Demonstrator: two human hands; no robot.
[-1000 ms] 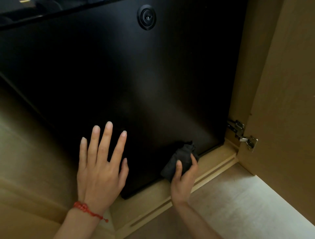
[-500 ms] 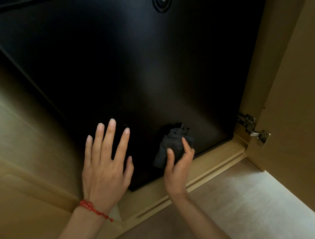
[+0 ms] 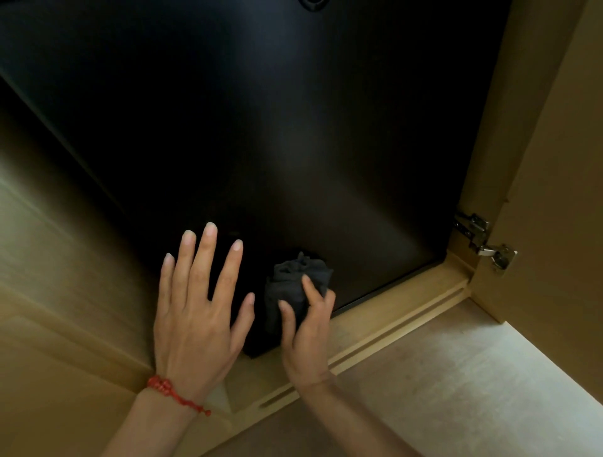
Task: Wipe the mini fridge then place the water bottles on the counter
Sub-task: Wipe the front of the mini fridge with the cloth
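Observation:
The black mini fridge fills the upper part of the view, standing shut inside a wooden cabinet. My right hand presses a crumpled dark grey cloth against the lower front of the fridge door, near its bottom left corner. My left hand, with a red bracelet at the wrist, lies flat with fingers spread against the door's lower left edge, just left of the cloth. No water bottles are in view.
A round lock shows at the top edge of the fridge door. The open cabinet door stands at the right on a metal hinge. A grooved wooden sill runs below the fridge, with pale floor beyond.
My right hand has slid the cloth leftward along the bottom of the fridge door, from near the right corner toward my left hand. My left hand stays flat on the door.

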